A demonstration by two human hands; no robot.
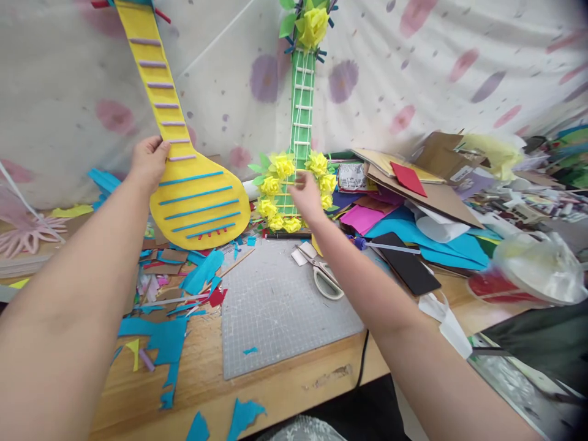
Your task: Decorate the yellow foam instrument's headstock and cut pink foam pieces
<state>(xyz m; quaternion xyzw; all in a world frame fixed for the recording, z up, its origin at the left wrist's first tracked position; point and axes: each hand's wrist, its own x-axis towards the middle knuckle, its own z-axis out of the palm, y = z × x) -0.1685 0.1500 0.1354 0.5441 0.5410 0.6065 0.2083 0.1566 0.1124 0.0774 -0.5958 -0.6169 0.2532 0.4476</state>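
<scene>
Head view shows the yellow lute model (199,190) at upper left and the green lute model (305,136) at upper centre, before the spotted cloth (215,67). The left hand (149,164) is closed on the yellow neck's left edge, its thumb in front. The right hand (304,191), with fingers partly curled, is at the lower body of the green one; whether it grasps something, I cannot tell. To do this well, I think, the left grip should be steady but light, and the right fingertips should avoid pulling the white strings (301,105) or crushing the yellow flowers (271,186). Scissors (316,263) lie on the cutting mat (285,312) at centre.
</scene>
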